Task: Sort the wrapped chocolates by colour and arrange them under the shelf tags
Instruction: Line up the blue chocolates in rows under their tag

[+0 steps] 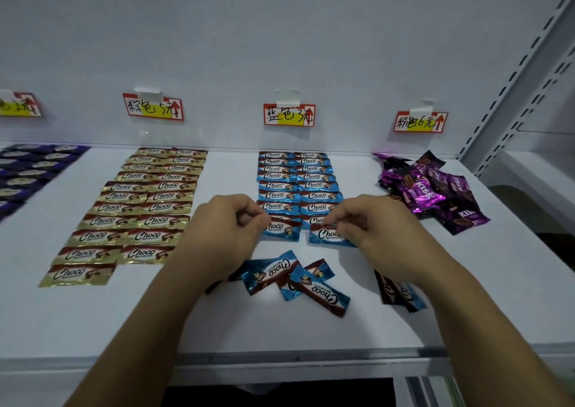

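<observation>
Head view: blue Choco chocolates (317, 195)

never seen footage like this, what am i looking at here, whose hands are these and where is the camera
No machine here: a person wears a camera on the head, so the one picture looks forward and down at their own bare hands. They face a white shelf. On it lie gold rows, blue rows under a paper tag, dark purple rows far left and a magenta pile on the right. The left hand pinches a blue chocolate, the right hand a second blue chocolate, both at the near end of the blue rows. Loose blue chocolates lie nearer the person, not yet lined up.
</observation>
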{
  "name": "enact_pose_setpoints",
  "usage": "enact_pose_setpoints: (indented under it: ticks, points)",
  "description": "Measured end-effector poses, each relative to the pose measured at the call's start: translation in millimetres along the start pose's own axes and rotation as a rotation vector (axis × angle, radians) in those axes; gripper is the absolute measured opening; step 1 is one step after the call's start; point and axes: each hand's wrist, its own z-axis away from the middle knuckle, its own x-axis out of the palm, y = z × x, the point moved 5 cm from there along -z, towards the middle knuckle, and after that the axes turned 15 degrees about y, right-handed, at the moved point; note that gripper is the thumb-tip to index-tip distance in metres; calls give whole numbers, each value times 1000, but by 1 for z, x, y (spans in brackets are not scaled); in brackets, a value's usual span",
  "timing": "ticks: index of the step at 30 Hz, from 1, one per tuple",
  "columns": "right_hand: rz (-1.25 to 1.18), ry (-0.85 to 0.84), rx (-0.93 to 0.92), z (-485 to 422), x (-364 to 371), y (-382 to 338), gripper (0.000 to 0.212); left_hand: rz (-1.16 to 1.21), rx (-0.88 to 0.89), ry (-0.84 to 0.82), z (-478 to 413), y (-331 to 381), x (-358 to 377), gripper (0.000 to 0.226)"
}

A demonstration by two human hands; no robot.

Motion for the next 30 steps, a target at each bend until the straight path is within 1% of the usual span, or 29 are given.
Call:
enact_pose_setpoints:
  ticks: [2, 3, 4, 6, 7, 9, 10, 11, 12, 13, 16, 19, 22, 26, 30]
  points:
    - [88, -24, -39, -4, 5, -3, 23, -48, -14, 3, -2, 4, 1, 9]
    - [135, -24, -61, -6, 7, -4, 24, -110, -8, 1, -2, 6, 1, 12]
    - [191, -15, -87, -6, 7, -5, 23, -222, 31, 17, -1, 7, 1, 17]
    - [287, 30, -150, 0, 5, -4, 27, -435, 182, 141, 4, 9, -5, 31]
    - [307, 65, -176, 6, 3, -3, 30, -441, 282, 233, 7, 12, -10, 33]
    - [282, 159, -209, 23, 2, -1, 30, -349, 486, 352, 18, 15, -14, 31]
    - [287, 221, -231, 33, 1, -2, 27, -311, 550, 374, 23, 16, -13, 31]
    - [324, 278, -259, 41, 2, -3, 24, -297, 584, 349, 27, 16, -8, 33]
    - [370, 309, -277, 47, 5, -5, 28, -296, 599, 308, 30, 16, -2, 34]
    - [402, 304, -280, 51, 9, -7, 34, -302, 610, 266, 34, 16, 3, 35]
    - [435, 246, -295, 55, 22, -10, 47, -330, 650, 191, 41, 12, 15, 38]
    - [447, 232, -285, 55, 27, -6, 49, -326, 644, 154, 43, 8, 21, 42]
    - [456, 236, -270, 55, 28, -3, 46, -336, 599, 132, 43, 7, 23, 44]
    - [432, 235, -267, 55, 32, 0, 55, -370, 553, 116, 44, 4, 23, 45]
    - [404, 232, -264, 54, 35, 3, 57, -393, 527, 104, 43, 3, 24, 46]
